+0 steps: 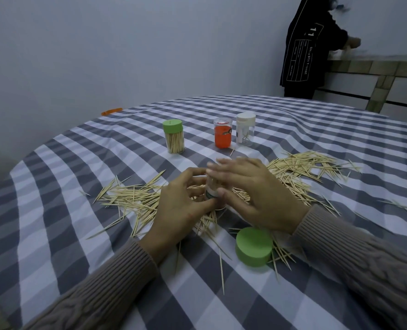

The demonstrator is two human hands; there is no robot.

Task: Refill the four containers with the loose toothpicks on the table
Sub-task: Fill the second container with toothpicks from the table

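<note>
Containers: 4, 3 capped, 1 between 2 hands, 1 loose lid.

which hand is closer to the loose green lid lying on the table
Right. The right hand is just above the green lid, its wrist almost over it; the left hand is farther off to the lid's left.

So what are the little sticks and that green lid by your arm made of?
The toothpicks look like pale wood or bamboo: matte, straw-coloured, thin and pointed at the ends. Which of the two, the picture cannot settle. The loose green lid looks like plastic: one even colour, smooth matte skin, rounded moulded edge.
</note>
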